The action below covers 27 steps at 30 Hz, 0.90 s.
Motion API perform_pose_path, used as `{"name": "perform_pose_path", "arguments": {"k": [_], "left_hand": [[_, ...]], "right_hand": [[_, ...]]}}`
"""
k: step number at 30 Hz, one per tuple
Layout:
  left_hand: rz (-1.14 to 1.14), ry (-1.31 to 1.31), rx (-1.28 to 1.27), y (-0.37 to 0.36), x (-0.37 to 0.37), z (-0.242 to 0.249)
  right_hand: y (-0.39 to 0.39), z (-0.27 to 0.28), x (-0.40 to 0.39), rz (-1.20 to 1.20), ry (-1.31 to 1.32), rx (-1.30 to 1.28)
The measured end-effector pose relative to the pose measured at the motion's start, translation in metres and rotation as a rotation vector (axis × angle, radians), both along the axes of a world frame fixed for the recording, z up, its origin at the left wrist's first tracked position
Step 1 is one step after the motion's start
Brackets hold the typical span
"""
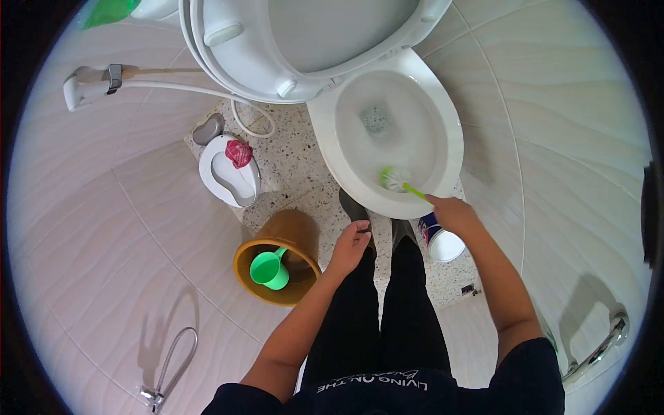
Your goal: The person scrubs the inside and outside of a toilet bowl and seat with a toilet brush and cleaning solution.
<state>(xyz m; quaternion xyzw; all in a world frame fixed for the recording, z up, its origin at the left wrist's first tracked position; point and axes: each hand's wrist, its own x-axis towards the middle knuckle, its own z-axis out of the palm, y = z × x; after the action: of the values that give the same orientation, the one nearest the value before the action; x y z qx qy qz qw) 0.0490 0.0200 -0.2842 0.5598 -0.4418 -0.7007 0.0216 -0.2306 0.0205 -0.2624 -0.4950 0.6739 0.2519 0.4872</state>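
Note:
My right hand (453,213) is closed around the green handle of a toilet brush (415,190). The brush's white and green bristle head (395,179) rests inside the front of the white toilet bowl (451,131), low against its inner wall. Some water with bubbles shows at the drain (374,119). The toilet's lid and seat (242,76) are raised. In front of my left thigh hangs my left hand (349,247), holding nothing, its fingers loosely bent and a little apart. Left of that hand a brown bucket (294,225) holds a green dipper (270,270).
A white bedpan (211,176) with a crumpled red cloth (238,153) lies on the speckled floor at the left. A white hose (173,85) runs along the left wall. Beside my right foot stands a white-topped can (446,245). A metal grab bar (602,349) is at the right.

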Motion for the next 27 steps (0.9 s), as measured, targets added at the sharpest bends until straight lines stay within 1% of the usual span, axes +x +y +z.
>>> {"name": "perform_pose_path", "arguments": {"k": [2, 4, 6, 9, 11, 13, 16, 17, 19, 21, 24, 25, 26, 27], "left_hand": [[0.000, 0.008, -0.012, -0.001, 0.001, 0.000], [0.008, 0.007, -0.025, -0.001, 0.002, -0.001], [0.018, 0.021, -0.028, 0.002, 0.002, -0.002], [0.055, 0.011, -0.023, 0.005, 0.002, -0.003], [0.042, 0.011, -0.034, 0.002, 0.000, -0.001], [0.038, 0.013, -0.037, 0.004, -0.001, -0.001], [0.042, 0.070, -0.016, 0.010, -0.005, -0.008], [0.022, 0.075, -0.032, 0.011, -0.008, -0.009], [0.001, 0.076, -0.052, 0.012, -0.015, -0.011], [-0.006, 0.095, 0.002, 0.014, -0.024, -0.011], [-0.018, 0.113, -0.019, 0.021, -0.033, -0.011], [-0.019, 0.116, -0.020, 0.028, -0.035, -0.014], [0.068, 0.213, 0.130, 0.040, -0.036, -0.021], [0.156, 0.310, 0.284, 0.051, -0.039, -0.022]], "right_hand": [[-0.005, -0.042, 0.025, -0.042, -0.092, -0.155], [-0.040, -0.070, 0.055, -0.289, -0.260, -0.362], [-0.062, -0.114, 0.075, -0.437, -0.236, -0.603], [-0.055, -0.124, 0.078, -0.515, -0.235, -0.524], [-0.019, -0.097, 0.069, -0.314, -0.175, -0.376], [0.012, -0.055, 0.060, -0.262, -0.125, -0.191], [0.031, -0.032, 0.066, -0.235, -0.073, -0.138], [0.017, -0.029, 0.070, -0.241, -0.074, -0.103], [-0.005, -0.059, 0.079, -0.246, -0.051, -0.182], [-0.037, -0.096, 0.082, -0.356, -0.100, -0.227], [-0.046, -0.107, 0.081, -0.406, -0.099, -0.170], [-0.035, -0.090, 0.082, -0.371, -0.074, -0.128], [-0.018, -0.066, 0.083, -0.330, -0.045, -0.093], [0.007, -0.053, 0.082, -0.274, -0.051, -0.146]]}}
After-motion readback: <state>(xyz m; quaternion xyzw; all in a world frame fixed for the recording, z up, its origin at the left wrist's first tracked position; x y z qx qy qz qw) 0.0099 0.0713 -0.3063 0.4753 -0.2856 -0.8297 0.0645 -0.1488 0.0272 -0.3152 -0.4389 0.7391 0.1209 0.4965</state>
